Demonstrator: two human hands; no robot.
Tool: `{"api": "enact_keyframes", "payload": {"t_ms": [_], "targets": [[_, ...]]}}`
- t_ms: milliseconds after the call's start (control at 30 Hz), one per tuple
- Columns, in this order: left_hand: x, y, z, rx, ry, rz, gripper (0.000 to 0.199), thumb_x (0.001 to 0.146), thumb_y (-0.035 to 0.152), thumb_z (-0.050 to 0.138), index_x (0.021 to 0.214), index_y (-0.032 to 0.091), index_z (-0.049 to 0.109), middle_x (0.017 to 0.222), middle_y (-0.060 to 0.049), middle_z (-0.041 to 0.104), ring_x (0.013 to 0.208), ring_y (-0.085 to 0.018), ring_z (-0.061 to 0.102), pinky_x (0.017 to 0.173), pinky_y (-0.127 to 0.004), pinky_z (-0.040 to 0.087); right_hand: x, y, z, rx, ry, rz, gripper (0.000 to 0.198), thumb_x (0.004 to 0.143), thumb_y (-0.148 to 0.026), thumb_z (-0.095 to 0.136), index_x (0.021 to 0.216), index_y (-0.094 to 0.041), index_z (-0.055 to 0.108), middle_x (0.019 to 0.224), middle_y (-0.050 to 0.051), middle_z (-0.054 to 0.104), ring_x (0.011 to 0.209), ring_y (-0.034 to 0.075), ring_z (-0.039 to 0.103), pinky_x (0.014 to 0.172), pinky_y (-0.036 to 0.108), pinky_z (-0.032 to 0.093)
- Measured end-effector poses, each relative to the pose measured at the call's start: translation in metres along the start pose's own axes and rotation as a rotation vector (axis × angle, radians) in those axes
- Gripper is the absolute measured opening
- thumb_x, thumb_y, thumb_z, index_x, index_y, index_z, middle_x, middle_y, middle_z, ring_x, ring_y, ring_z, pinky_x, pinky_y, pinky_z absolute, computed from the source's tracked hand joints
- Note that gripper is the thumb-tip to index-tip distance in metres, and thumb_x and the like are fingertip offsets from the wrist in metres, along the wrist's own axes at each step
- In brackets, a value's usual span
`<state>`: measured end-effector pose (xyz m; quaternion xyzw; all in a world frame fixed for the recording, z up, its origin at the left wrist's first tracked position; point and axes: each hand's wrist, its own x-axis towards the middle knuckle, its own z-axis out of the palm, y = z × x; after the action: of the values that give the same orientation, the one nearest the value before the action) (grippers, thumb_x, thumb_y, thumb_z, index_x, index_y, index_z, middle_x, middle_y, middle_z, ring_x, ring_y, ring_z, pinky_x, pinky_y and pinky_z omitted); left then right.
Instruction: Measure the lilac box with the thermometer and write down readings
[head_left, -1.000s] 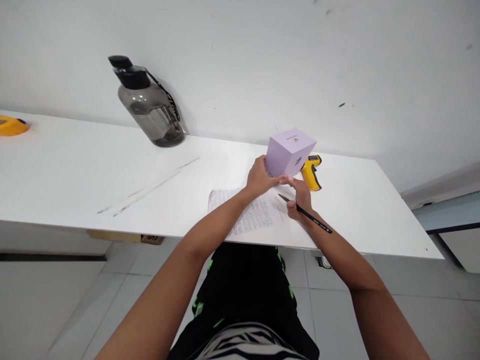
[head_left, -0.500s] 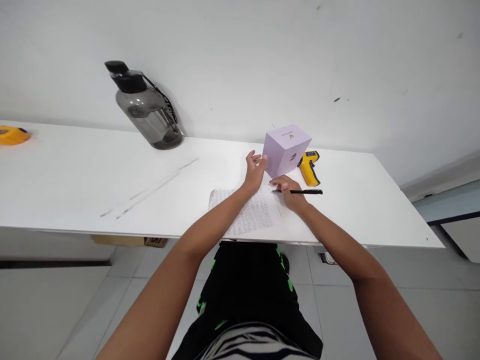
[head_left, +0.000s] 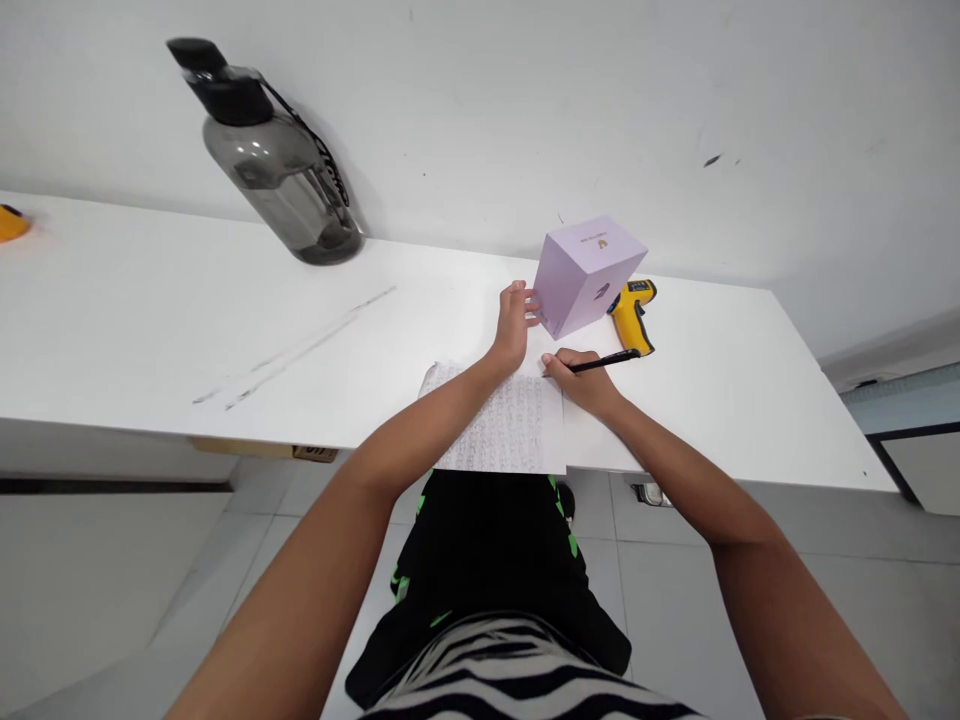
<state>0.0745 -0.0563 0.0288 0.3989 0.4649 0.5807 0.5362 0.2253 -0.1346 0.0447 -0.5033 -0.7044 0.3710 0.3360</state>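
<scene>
A black pen (head_left: pixel 611 361) is pinched in my right hand (head_left: pixel 589 384), its tip down at the upper right corner of a sheet of paper (head_left: pixel 506 435) covered in rows of handwriting. My left hand (head_left: pixel 514 328) rests on its side just above the sheet, fingers apart and holding nothing. Its fingertips reach the left side of a lilac box (head_left: pixel 574 285); whether they touch it I cannot tell. My left forearm crosses over the paper and hides part of it. The box stands behind both hands.
A yellow and black handheld thermometer-like device (head_left: pixel 634 318) lies right of the box. A grey translucent water bottle (head_left: pixel 281 185) stands against the wall at left. Part of a yellow object (head_left: pixel 11 224) shows at the far left. The white table's (head_left: pixel 720 400) front edge is close to my body.
My right hand has closed more firmly around the pen, which now slants with its tip down. My left fingers have shifted beside the box. The view has moved, and the sheet lies straighter.
</scene>
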Motion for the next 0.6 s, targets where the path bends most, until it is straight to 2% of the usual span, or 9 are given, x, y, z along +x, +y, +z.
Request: {"api": "enact_keyframes", "payload": {"t_ms": [100, 333, 600], "targets": [[0.0001, -0.0015, -0.0016, 0.005, -0.019, 0.016, 0.084, 0.109, 0.089, 0.030, 0.152, 0.023, 0.058, 0.160, -0.019, 0.064, 0.144, -0.036, 0.069, 0.115, -0.050, 0.063, -0.0005, 0.0024, -0.0009, -0.022, 0.002, -0.021, 0.060, 0.098, -0.072, 0.063, 0.061, -0.026, 0.053, 0.065, 0.002, 0.064, 0.066, 0.018, 0.056, 0.068, 0.036, 0.049], [0.0002, -0.0041, -0.0011, 0.020, -0.027, 0.016, 0.089, 0.105, 0.096, 0.032, 0.153, 0.027, 0.062, 0.157, -0.015, 0.066, 0.148, -0.036, 0.066, 0.116, -0.050, 0.063, -0.0014, 0.0044, 0.0007, -0.103, 0.040, -0.029, 0.062, 0.103, -0.064, 0.065, 0.060, -0.027, 0.043, 0.061, 0.000, 0.053, 0.064, 0.017, 0.050, 0.066, 0.036, 0.044], [-0.0020, -0.0020, -0.0002, 0.033, -0.021, 0.013, 0.078, 0.111, 0.088, 0.034, 0.149, 0.027, 0.064, 0.156, -0.013, 0.068, 0.143, -0.033, 0.069, 0.113, -0.047, 0.064, -0.0013, 0.0021, -0.0029, -0.078, -0.025, -0.017, 0.059, 0.100, -0.069, 0.067, 0.062, -0.026, 0.053, 0.059, 0.000, 0.053, 0.066, 0.019, 0.053, 0.064, 0.036, 0.044]]}}
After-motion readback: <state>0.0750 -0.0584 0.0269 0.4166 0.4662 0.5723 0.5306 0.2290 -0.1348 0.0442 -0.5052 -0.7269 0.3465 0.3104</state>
